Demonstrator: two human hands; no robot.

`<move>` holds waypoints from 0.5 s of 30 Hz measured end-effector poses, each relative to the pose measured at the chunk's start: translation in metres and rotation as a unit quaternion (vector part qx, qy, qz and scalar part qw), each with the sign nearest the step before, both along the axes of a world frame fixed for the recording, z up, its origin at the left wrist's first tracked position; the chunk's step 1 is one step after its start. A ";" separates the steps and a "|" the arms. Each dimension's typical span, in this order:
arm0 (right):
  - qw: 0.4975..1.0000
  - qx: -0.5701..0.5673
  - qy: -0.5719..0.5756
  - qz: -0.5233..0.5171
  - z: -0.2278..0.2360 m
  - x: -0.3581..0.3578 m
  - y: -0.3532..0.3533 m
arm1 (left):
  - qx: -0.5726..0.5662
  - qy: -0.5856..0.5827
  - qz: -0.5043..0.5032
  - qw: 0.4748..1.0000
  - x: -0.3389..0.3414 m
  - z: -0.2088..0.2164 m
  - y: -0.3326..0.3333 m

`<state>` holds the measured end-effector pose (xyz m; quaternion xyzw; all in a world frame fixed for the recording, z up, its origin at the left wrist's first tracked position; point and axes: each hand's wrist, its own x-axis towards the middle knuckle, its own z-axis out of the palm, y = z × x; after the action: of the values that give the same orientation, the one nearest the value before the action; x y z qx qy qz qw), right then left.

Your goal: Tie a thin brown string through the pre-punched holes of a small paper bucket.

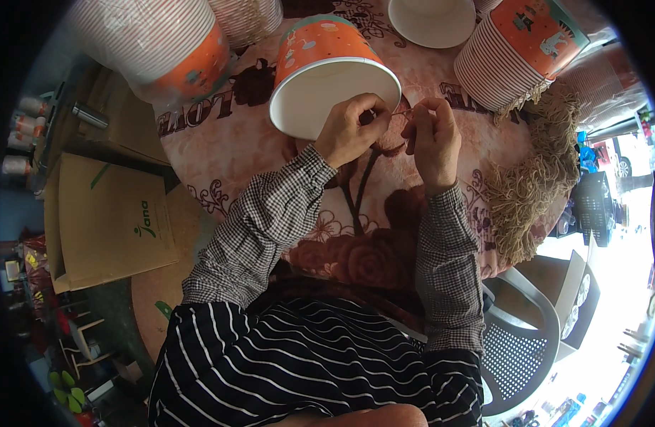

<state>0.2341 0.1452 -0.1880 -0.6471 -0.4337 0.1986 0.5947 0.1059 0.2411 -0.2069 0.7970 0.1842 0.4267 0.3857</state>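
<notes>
An orange paper bucket [327, 46] with a white inside lies tipped on the table, its open mouth facing me. My left hand [351, 129] is at the lower right of its rim, thumb and forefinger pinched together. Close by on the right, my right hand [435, 142] has its fingers bent into a pinch too. A thin strand [400, 112] stretches between the two sets of fingertips. It is too fine for me to make out its material. The pinching fingers hide its ends.
A flowered cloth [370, 245] covers the round table. Nested orange buckets [516, 53] stand at the right, with a wrapped stack [164, 50] at the left. Beige cords [530, 185] hang over the right edge. A cardboard box [114, 220] and a grey chair [519, 349] flank me.
</notes>
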 end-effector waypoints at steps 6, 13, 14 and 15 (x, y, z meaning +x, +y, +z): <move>0.999 -0.025 0.000 -0.033 -0.002 0.003 0.001 | 0.036 0.011 0.003 0.999 -0.001 -0.001 0.001; 0.999 0.004 0.039 -0.001 -0.003 0.008 0.002 | -0.124 0.048 -0.057 0.989 -0.005 0.009 -0.001; 0.999 0.009 0.044 0.003 -0.003 0.008 0.002 | -0.174 0.033 -0.086 0.980 -0.005 0.011 -0.002; 0.999 0.009 0.043 0.002 -0.003 0.008 0.002 | -0.175 0.033 -0.087 0.980 -0.005 0.014 -0.003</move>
<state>0.2420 0.1472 -0.1906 -0.6316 -0.4106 0.2239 0.6184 0.1013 0.2378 -0.1924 0.7438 0.1988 0.3266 0.5483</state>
